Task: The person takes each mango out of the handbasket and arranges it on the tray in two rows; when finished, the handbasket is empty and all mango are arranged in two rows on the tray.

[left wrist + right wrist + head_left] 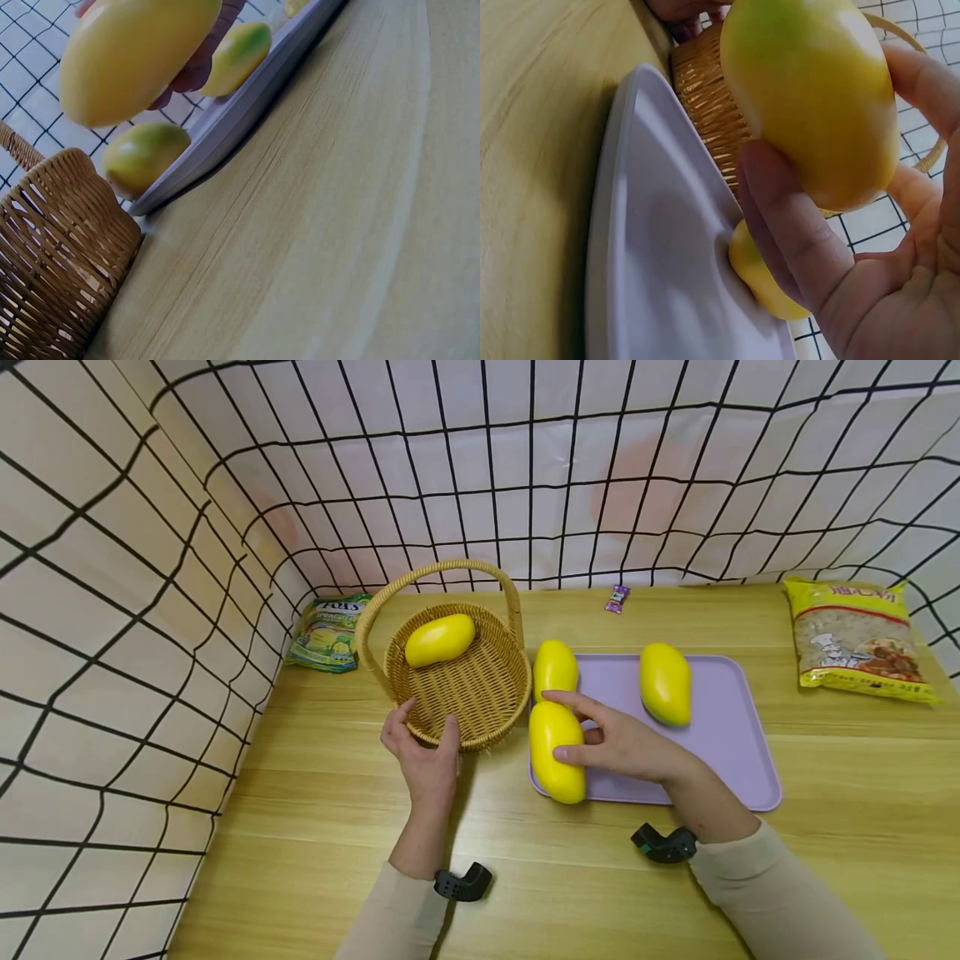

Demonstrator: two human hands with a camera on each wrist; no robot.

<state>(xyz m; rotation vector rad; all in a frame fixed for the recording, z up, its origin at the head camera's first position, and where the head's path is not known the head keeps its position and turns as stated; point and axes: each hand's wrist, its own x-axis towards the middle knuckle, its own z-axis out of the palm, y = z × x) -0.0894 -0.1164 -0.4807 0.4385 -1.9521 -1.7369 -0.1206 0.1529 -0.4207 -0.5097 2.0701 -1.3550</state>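
Observation:
In the head view, my right hand [622,743] grips a yellow mango [557,752] between thumb and fingers, over the left edge of the lilac tray [720,768]. The right wrist view shows that mango [810,97] lifted off the tray, green at one end. My left hand [426,760] is at the near rim of the wicker basket [480,685], thumb and forefinger spread; firm contact is unclear. One mango [441,640] lies inside the basket. Two others are on the tray, one at its upper left corner [556,668] and one farther right [666,685].
A green snack bag [328,633] lies left of the basket. At the back is a small purple wrapped candy [617,599], and a yellow-topped food bag [858,639] lies far right. Grid-patterned cloth [510,468] rises behind and to the sides. The basket's tall handle [442,567] arches over it.

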